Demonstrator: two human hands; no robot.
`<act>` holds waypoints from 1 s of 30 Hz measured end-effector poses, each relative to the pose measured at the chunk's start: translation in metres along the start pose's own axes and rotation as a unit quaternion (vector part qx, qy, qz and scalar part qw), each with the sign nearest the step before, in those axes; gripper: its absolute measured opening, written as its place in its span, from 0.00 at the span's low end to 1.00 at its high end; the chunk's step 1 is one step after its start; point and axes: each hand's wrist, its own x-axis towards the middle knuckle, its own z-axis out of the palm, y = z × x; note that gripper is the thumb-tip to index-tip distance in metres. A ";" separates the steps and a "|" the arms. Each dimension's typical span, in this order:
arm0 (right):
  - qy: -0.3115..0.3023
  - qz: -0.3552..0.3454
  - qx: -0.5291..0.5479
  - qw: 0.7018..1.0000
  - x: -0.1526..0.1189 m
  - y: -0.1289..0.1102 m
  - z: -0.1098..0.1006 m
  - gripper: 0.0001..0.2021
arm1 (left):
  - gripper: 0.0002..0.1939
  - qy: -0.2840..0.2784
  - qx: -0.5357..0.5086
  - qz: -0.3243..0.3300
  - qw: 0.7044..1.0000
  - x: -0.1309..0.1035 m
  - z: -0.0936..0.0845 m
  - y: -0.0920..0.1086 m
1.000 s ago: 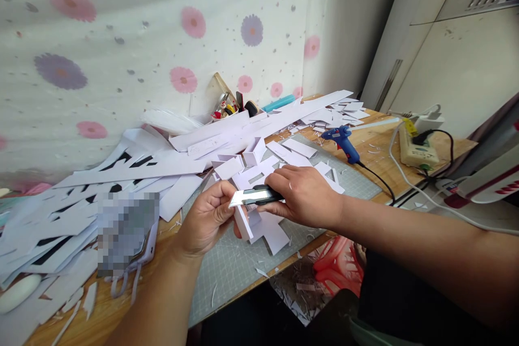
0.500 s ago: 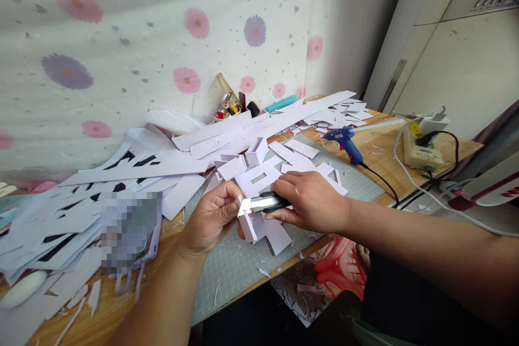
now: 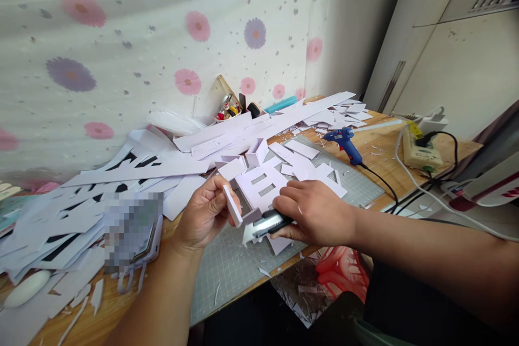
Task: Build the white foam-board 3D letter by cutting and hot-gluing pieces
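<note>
- Two bare hands work at the centre of the frame: the left hand [image 3: 206, 211] pinches a small, stiff white piece [image 3: 232, 205] between thumb and fingers; the right hand [image 3: 310, 213] is wrapped around a utility knife [image 3: 267, 225].
- The bright metal blade slants beside the piece's lower end; contact cannot be told. Work on this piece appears unfinished.
- Lower centre: a grey-green cutting mat [image 3: 219, 281], flat and gridded, strewn with thin, curled offcuts.
- Centre: a flat white panel [image 3: 250, 190] with two rectangular openings already cut through; just beyond, a box-shaped piece [image 3: 257, 152], its walls standing and evidently joined. Flat pieces nearby lie loose, seemingly unassembled.
- Left: overlapping white sheets [image 3: 36, 238] pierced by angular gaps, suggesting that much cutting is done.
- Right of centre: a blue plastic glue gun [image 3: 344, 143], out of hand, near the bare wood-grained table [image 3: 383, 143].
- Upper frame: a thin, softly creased curtain [image 3: 141, 38] printed with pink and purple flowers.
</note>
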 end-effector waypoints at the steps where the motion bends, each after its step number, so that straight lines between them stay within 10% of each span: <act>1: -0.002 -0.011 0.002 1.000 -0.001 -0.001 0.000 0.28 | 0.10 0.006 0.004 0.005 1.000 0.000 -0.002 0.001; 11: 0.009 0.090 0.001 0.996 0.013 0.001 -0.006 0.29 | 0.12 -0.042 0.005 -0.043 0.998 -0.001 0.011 0.001; 30: 0.012 0.051 0.004 0.999 0.006 0.001 0.000 0.29 | 0.10 -0.038 0.002 -0.034 0.999 -0.001 0.008 -0.003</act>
